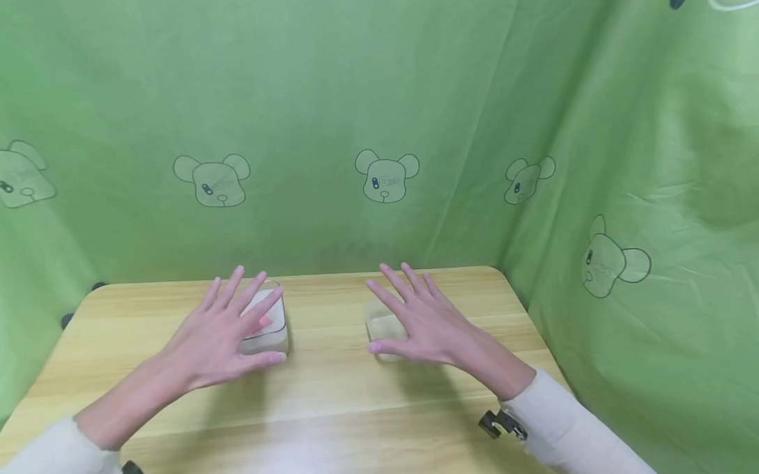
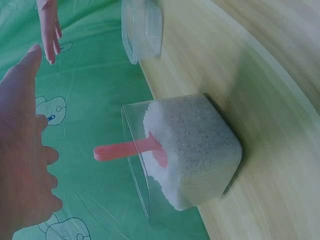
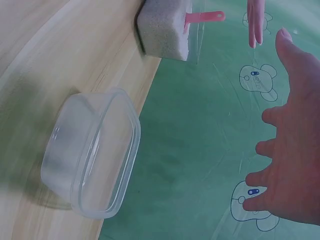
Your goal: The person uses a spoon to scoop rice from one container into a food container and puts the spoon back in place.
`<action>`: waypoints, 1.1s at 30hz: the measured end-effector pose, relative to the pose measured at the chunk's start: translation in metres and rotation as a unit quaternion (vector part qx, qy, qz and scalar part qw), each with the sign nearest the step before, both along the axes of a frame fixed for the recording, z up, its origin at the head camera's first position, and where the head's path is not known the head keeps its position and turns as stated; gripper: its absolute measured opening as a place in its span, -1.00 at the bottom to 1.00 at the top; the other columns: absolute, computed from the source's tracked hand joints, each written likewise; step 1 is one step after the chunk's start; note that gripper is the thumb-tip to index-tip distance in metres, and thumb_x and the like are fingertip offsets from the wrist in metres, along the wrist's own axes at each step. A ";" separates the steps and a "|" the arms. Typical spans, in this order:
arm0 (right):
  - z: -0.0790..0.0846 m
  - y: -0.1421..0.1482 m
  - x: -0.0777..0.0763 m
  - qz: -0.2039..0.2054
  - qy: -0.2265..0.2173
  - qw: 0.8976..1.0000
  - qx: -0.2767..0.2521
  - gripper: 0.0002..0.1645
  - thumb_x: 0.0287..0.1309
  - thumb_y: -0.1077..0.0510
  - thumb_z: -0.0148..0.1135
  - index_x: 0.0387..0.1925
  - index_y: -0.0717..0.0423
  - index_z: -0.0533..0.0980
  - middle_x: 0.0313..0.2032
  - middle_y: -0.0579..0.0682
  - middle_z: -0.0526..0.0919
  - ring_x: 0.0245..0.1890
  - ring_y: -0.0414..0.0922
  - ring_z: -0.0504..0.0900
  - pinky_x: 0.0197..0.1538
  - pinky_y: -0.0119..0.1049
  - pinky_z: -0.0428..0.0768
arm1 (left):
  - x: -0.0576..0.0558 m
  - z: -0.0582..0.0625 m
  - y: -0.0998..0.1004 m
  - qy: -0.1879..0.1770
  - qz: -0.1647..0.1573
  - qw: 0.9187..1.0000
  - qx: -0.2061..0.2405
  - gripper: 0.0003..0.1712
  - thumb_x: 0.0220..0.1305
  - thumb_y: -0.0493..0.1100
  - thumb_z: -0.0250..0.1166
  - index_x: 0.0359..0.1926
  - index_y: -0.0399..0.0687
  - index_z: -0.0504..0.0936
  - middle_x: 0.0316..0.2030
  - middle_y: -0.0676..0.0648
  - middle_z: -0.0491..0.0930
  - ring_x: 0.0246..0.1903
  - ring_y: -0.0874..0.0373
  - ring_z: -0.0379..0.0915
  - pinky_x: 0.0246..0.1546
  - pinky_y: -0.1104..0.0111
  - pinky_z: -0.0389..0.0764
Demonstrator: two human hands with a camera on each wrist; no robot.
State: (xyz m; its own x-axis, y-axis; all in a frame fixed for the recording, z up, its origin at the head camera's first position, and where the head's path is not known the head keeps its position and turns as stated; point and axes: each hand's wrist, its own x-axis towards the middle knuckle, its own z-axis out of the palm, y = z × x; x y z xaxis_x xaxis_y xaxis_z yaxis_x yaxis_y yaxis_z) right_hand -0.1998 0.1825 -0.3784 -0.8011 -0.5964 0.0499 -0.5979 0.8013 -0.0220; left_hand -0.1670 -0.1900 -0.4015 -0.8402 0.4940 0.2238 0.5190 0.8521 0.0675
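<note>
My left hand (image 1: pixel 216 333) is held with its fingers spread over a see-through square container (image 2: pixel 135 187). White grains, like rice or coarse salt, fill most of that container (image 1: pixel 271 343). A pink scoop (image 2: pixel 122 150) stands in the grains, its handle sticking out past the rim. On the other side, my right hand (image 1: pixel 429 322) spreads its fingers above a frosted clear plastic tub (image 3: pixel 75 145), which shows no contents in the right wrist view. Both wrist views put a gap between each hand and the container below it. Neither hand grips anything.
Both containers stand on a pale wood-grain table (image 1: pixel 325 392), toward its far edge, with a stretch of tabletop between them. A green curtain (image 1: pixel 300 128) with bear-head prints hangs behind and along the sides. Small black devices (image 1: pixel 502 424) are fixed at the sleeves.
</note>
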 end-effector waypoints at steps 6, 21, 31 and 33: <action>-0.002 0.001 -0.001 0.003 0.002 1.000 -0.005 0.24 0.17 -0.73 -0.07 0.67 -0.31 -0.18 0.69 -0.01 -0.27 0.67 0.28 -0.19 0.60 0.37 -0.09 | -0.002 0.000 0.003 0.001 0.002 1.000 -0.001 0.14 0.23 0.64 0.10 0.65 0.25 0.03 0.67 -0.15 -0.09 0.65 -0.32 -0.32 0.59 -0.33 -0.14; -0.007 0.005 -0.001 -0.004 0.007 1.000 -0.008 0.24 0.16 -0.73 -0.07 0.67 -0.26 -0.11 0.69 0.01 -0.22 0.67 0.24 -0.16 0.63 0.32 -0.09 | -0.008 -0.001 0.018 0.015 -0.009 1.000 -0.009 0.17 0.23 0.66 0.04 0.67 0.24 -0.03 0.67 -0.14 -0.11 0.66 -0.29 -0.30 0.62 -0.26 -0.14; -0.012 0.013 -0.003 -0.011 0.006 1.000 -0.010 0.23 0.19 -0.71 -0.05 0.67 -0.24 -0.11 0.69 0.01 -0.24 0.67 0.23 -0.14 0.65 0.25 -0.16 | -0.013 -0.002 0.036 0.005 -0.010 1.000 -0.004 0.18 0.22 0.70 0.00 0.67 0.23 -0.04 0.67 -0.12 -0.11 0.67 -0.24 -0.30 0.64 -0.22 -0.14; -0.013 0.015 -0.004 -0.016 0.002 1.000 -0.012 0.22 0.20 -0.70 -0.05 0.67 -0.24 -0.12 0.68 -0.01 -0.25 0.67 0.22 -0.14 0.66 0.23 -0.18 | -0.015 -0.003 0.039 0.000 -0.012 1.000 -0.002 0.19 0.23 0.70 -0.01 0.67 0.23 -0.05 0.67 -0.12 -0.13 0.67 -0.23 -0.32 0.65 -0.20 -0.17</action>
State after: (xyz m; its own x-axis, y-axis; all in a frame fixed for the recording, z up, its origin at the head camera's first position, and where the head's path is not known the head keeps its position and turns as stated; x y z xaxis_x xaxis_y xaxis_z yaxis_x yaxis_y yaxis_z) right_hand -0.2036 0.1972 -0.3913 -0.8191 -0.5697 0.0672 -0.5727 0.8188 -0.0399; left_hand -0.1821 -0.1514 -0.4046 -0.8285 0.5141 0.2218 0.5386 0.8401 0.0645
